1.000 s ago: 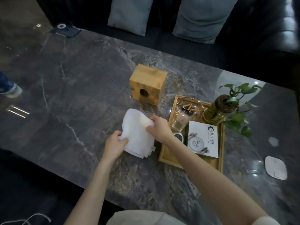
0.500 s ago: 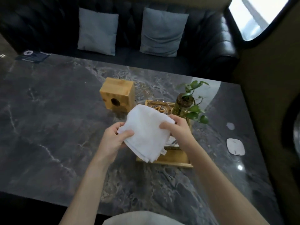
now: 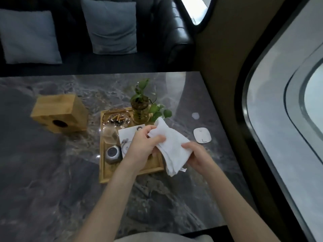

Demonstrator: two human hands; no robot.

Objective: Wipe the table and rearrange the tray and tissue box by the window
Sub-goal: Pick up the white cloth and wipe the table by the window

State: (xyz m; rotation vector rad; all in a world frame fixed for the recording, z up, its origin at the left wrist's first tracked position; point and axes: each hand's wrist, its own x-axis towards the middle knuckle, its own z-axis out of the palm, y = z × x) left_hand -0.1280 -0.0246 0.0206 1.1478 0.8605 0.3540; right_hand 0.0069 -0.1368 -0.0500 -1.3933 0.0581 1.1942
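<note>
A folded white cloth (image 3: 172, 147) hangs above the right edge of the wooden tray (image 3: 104, 173), held by both hands. My left hand (image 3: 143, 145) grips its upper left part. My right hand (image 3: 197, 155) pinches its right side. The tray sits on the dark marble table (image 3: 43, 172) and carries a glass ashtray (image 3: 116, 117) with cigarette butts, a potted plant (image 3: 141, 105), a white card (image 3: 126, 137) and a small round dark object (image 3: 113, 153). The wooden tissue box (image 3: 60, 112) stands left of the tray, its round hole facing me.
A white square pad (image 3: 202, 135) and a small white disc (image 3: 195, 115) lie on the table right of the tray, near the window (image 3: 286, 102). A dark sofa with two grey cushions (image 3: 110, 27) runs along the far side.
The view has swung right toward the window. Both hands have carried the cloth from over the tray's front to its right edge, and the cloth now hangs more bunched.
</note>
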